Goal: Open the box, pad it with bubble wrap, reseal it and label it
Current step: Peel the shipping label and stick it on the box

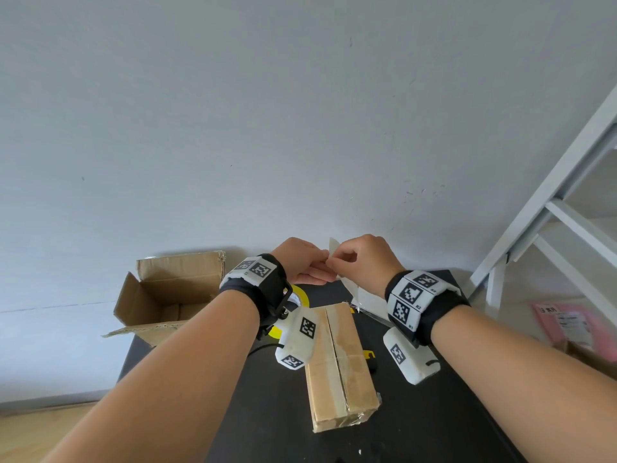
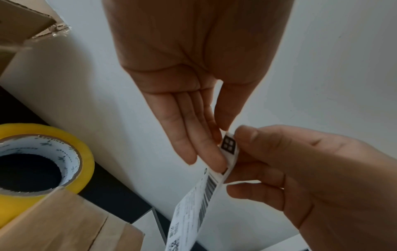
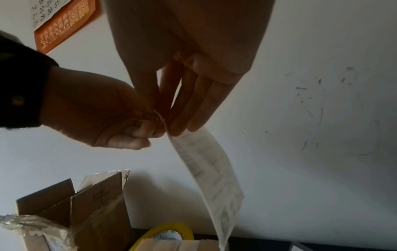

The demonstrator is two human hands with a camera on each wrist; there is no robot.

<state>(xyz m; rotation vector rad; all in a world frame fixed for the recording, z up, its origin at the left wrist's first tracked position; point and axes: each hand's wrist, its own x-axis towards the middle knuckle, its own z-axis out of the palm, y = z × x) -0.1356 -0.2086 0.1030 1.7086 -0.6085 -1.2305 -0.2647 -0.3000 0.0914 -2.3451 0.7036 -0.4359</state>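
Note:
A white shipping label (image 2: 193, 212) with barcodes hangs in the air above the far end of the table. My left hand (image 2: 221, 134) pinches its top corner between thumb and fingers. Close beside it, my right hand (image 3: 169, 118) pinches the same top edge, and the label (image 3: 214, 178) trails down below. In the head view both hands meet in front of the wall, left hand (image 1: 314, 260) and right hand (image 1: 347, 257). The taped brown box (image 1: 340, 365) lies shut on the black table (image 1: 267, 412) below my wrists.
An open cardboard box (image 1: 167, 295) stands at the table's far left. A yellow tape roll (image 2: 43, 161) sits just behind the taped box. White sheets (image 1: 364, 295) lie far right on the table. A white frame (image 1: 551, 202) and a pink parcel (image 1: 567, 322) are to the right.

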